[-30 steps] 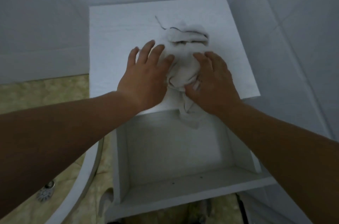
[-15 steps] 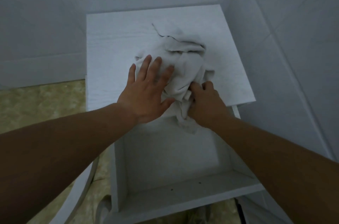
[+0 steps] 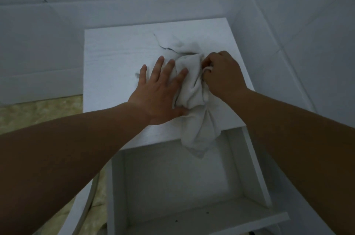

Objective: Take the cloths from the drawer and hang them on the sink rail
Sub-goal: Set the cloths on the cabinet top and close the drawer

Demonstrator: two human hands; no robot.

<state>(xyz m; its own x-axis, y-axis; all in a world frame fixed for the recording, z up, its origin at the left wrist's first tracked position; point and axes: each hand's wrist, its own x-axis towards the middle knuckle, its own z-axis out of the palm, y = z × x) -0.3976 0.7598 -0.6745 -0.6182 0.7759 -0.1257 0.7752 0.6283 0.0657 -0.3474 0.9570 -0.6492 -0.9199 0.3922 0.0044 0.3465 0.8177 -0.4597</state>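
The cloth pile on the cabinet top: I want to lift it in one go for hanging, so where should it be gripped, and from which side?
Judging by its pose, grip the bunched middle of the cloth pile from above, where the folds gather between the flat left hand and the pinching right hand. The tail hanging over the open drawer would probably trail loose.

Dim, bluish, even illumination; light source not visible. Soft shadow lies inside the open drawer, darkest along its left wall and under the cabinet top. Both forearms read dark and underexposed toward the lower corners. No glare. Wide-angle bending of wall tile lines at the edges. Detail soft throughout, with slight noise in the cloth folds
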